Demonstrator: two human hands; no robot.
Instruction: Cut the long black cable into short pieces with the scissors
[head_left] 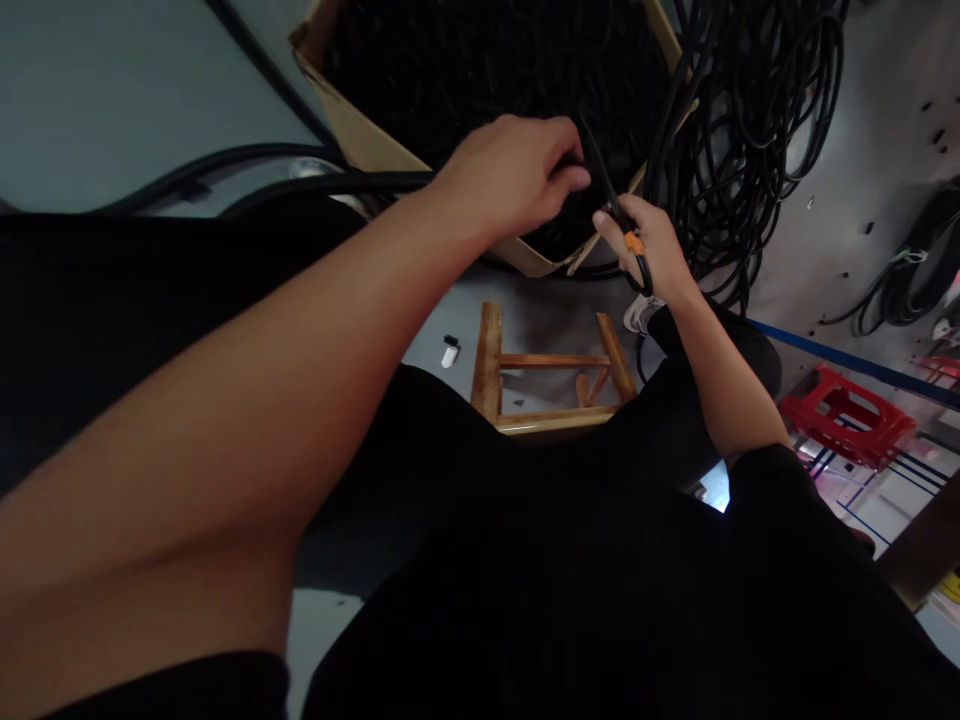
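My left hand (517,172) is over the near part of an open cardboard box (375,135) full of short black pieces. Its fingers are curled closed round dark material, which appears to be the black hose (360,183) that runs in from the left and passes behind my wrist. To its right, my right hand (652,240) grips a pair of scissors (636,250) with black handles and an orange part near the pivot. The dark blades point up and left over the box, close to my left fingertips. Whether they touch the hose is hard to tell against the black pieces.
A wooden stool (555,361) stands between my legs. Tangled black hose (757,130) hangs over the box's right side. Farther right are a tied hose coil (919,265) and a red plastic stool (851,415). A small white object (450,354) lies on the grey floor.
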